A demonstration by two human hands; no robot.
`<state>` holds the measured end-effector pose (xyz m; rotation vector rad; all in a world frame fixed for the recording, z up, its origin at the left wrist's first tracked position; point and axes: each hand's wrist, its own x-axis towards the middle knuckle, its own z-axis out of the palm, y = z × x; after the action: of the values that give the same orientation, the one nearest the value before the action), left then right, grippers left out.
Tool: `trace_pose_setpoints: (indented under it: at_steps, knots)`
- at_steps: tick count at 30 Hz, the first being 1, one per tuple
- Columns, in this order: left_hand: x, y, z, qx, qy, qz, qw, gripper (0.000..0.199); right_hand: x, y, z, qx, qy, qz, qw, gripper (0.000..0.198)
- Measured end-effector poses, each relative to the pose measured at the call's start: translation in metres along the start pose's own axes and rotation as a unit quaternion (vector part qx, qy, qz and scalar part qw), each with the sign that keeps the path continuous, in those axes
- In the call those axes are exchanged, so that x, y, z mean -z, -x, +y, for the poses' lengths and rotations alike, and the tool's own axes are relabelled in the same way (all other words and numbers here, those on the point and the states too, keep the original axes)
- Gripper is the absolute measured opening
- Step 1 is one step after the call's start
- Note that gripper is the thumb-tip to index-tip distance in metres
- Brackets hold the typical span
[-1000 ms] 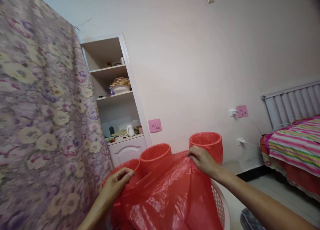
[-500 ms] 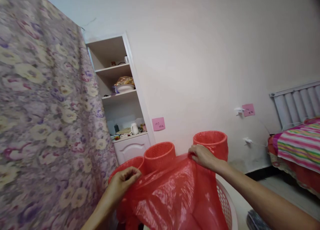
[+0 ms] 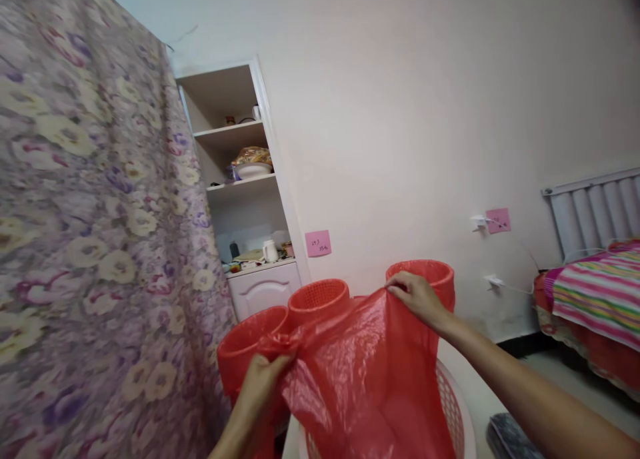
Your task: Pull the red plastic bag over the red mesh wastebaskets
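I hold a thin red plastic bag stretched between both hands. My left hand pinches its bunched left edge low down. My right hand grips the bag's upper right edge, higher up, right in front of a red mesh bin. Two more red mesh bins, one in the middle and one at the left, stand behind the bag. The bag hangs over a white lattice basket, whose inside is hidden.
A flowered purple curtain fills the left. Behind it is a white shelf unit with dishes and a cabinet door. A bed with a striped cover and a radiator are at the right. Pink notes are stuck on the wall.
My left hand has dropped lower and gathered the bag's edge into a bunch. My right hand has lifted its edge slightly toward the right bin. The view has shifted a little to the left.
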<state>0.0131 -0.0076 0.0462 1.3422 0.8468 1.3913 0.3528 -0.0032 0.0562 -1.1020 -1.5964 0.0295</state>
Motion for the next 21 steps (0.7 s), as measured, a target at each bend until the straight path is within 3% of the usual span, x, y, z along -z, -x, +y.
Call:
trace_pose_setpoints:
  at_steps: [5, 7, 9, 13, 17, 19, 21]
  knots:
    - [0.009, -0.017, 0.02, -0.03, 0.114, 0.047, 0.992, 0.031, 0.034, 0.006, 0.026, -0.082, -0.07, 0.114, 0.988, 0.026]
    - [0.022, -0.016, 0.018, -0.042, 0.148, 0.058, 0.986, 0.032, 0.045, 0.019, 0.048, -0.134, -0.107, 0.118, 0.978, 0.038]
    - [0.037, -0.009, 0.008, -0.02, 0.191, 0.05, 0.98, 0.035, 0.048, 0.039, 0.069, -0.191, -0.153, 0.067, 0.967, 0.053]
    - [0.053, 0.015, -0.028, 0.114, 0.212, 0.013, 0.971, 0.061, 0.032, 0.082, 0.084, -0.276, -0.246, -0.073, 0.926, 0.069]
    - [0.029, 0.027, -0.045, 0.168, 0.192, -0.057, 0.965, 0.064, -0.003, 0.084, 0.051, -0.217, -0.336, -0.136, 0.907, 0.06]
    - [0.004, 0.022, -0.04, 0.153, 0.149, -0.044, 0.976, 0.054, -0.021, 0.07, 0.031, -0.192, -0.351, -0.13, 0.907, 0.055]
    - [-0.021, 0.012, -0.031, 0.126, 0.104, -0.009, 0.987, 0.035, -0.037, 0.053, 0.019, -0.19, -0.336, -0.095, 0.917, 0.037]
